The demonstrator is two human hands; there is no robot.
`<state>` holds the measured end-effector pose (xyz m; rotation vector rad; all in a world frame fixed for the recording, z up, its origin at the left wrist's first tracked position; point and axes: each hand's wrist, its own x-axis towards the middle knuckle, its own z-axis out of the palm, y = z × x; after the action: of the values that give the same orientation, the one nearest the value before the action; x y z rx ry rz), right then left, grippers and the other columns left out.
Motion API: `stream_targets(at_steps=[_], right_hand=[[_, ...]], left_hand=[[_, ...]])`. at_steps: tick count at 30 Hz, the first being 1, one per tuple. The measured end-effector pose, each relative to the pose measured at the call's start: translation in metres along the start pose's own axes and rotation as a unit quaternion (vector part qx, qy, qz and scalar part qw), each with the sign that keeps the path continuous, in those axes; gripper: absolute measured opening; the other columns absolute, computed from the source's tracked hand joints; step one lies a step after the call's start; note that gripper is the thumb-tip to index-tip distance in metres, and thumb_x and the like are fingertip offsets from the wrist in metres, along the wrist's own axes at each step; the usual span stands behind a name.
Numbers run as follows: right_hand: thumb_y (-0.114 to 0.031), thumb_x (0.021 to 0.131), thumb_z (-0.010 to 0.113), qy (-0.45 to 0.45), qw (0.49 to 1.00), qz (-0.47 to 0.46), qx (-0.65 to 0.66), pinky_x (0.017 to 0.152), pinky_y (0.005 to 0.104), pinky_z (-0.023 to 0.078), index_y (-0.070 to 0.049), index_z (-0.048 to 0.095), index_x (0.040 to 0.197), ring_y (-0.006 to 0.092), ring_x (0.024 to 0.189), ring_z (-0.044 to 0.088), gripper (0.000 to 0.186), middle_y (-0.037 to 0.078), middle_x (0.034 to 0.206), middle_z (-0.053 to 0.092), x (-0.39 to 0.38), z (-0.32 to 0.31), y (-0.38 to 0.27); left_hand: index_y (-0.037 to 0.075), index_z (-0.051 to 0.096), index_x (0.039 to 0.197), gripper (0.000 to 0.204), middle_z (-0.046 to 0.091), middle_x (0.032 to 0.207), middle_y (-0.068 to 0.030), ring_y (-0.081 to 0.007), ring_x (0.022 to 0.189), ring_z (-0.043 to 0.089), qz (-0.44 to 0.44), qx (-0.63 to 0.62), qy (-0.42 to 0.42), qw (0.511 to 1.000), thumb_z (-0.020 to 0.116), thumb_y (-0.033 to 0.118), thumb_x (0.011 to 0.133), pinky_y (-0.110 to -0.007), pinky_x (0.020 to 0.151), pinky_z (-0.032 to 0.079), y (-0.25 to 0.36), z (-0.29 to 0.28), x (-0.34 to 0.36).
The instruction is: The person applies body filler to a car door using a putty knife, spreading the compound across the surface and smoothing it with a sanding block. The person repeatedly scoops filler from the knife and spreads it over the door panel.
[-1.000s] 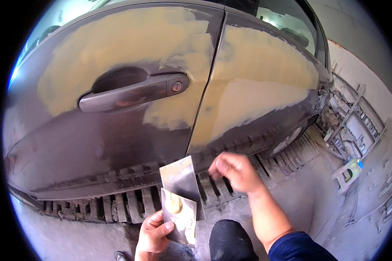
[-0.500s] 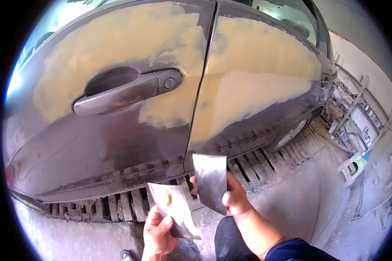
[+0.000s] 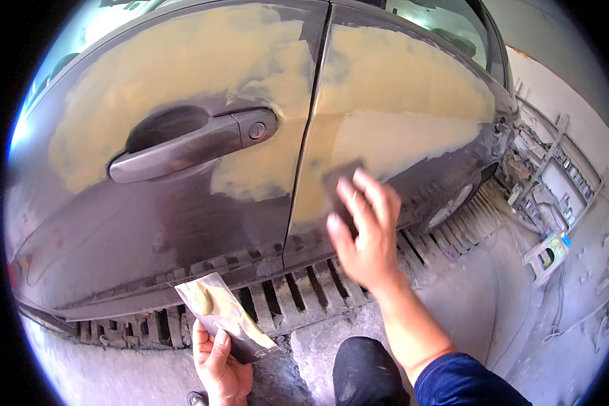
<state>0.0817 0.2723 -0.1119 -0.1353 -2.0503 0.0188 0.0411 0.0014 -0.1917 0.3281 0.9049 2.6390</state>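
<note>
My left hand (image 3: 218,369) pinches a flat putty board (image 3: 250,342) by its lower edge, thumb on top. A dab of pale yellow body filler (image 3: 199,298) sits near its upper corner, with more smeared along one side. In my right hand (image 3: 371,237) is a thin putty spreader (image 3: 333,184), slightly blurred and partly hidden behind the fingers. It lies over the car's rear panel (image 3: 426,179), just right of the door gap, at the lower end of the yellowish filler patch (image 3: 399,74). A paler, pinkish filler area (image 3: 392,139) adjoins it.
The dark car door (image 3: 135,237) has a handle (image 3: 183,155) and another filler patch (image 3: 162,64). Slotted floor grating (image 3: 294,294) runs beneath the car. At right stand a metal rack (image 3: 565,169) and a cut-open plastic container (image 3: 547,258), with cords on the floor.
My right hand has moved up and forward with the spreader, turning it from near the putty board onto the rear panel. My left hand has shifted left, tilting the board.
</note>
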Motion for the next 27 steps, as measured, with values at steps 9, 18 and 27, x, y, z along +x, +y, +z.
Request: stream_targets(at_steps=[9,18,27], right_hand=[[-0.016,0.086,0.068,0.038,0.993,-0.014,-0.109,0.1,0.0602,0.035,-0.023,0.051,0.143,0.0448,0.123,0.037,0.06,0.014,0.147,0.035,0.065,0.012,0.004],[-0.015,0.085,0.069,-0.017,0.99,0.009,-0.141,0.097,0.0623,0.035,-0.025,0.047,0.145,0.0466,0.122,0.036,0.064,0.013,0.145,0.034,0.04,0.024,-0.004],[-0.007,0.082,0.069,-0.056,0.989,0.021,-0.134,0.101,0.0564,0.034,-0.018,0.053,0.14,0.0433,0.121,0.036,0.061,0.014,0.143,0.035,0.018,0.031,-0.009]], left_hand=[[0.003,0.047,0.135,0.041,0.062,0.126,-0.0094,-0.02,0.113,0.061,-0.018,-0.007,0.004,1.0,0.056,0.003,0.095,-0.037,0.101,0.047,-0.003,0.003,0.003],[0.002,0.047,0.135,0.041,0.063,0.125,-0.0103,-0.0202,0.113,0.061,-0.023,0.004,0.014,1.0,0.057,0.003,0.094,-0.037,0.101,0.048,-0.007,0.0,0.008],[0.002,0.043,0.139,0.047,0.062,0.127,-0.0116,-0.022,0.114,0.062,-0.028,0.013,0.028,0.999,0.056,0.002,0.094,-0.039,0.103,0.048,-0.01,-0.007,0.01]])
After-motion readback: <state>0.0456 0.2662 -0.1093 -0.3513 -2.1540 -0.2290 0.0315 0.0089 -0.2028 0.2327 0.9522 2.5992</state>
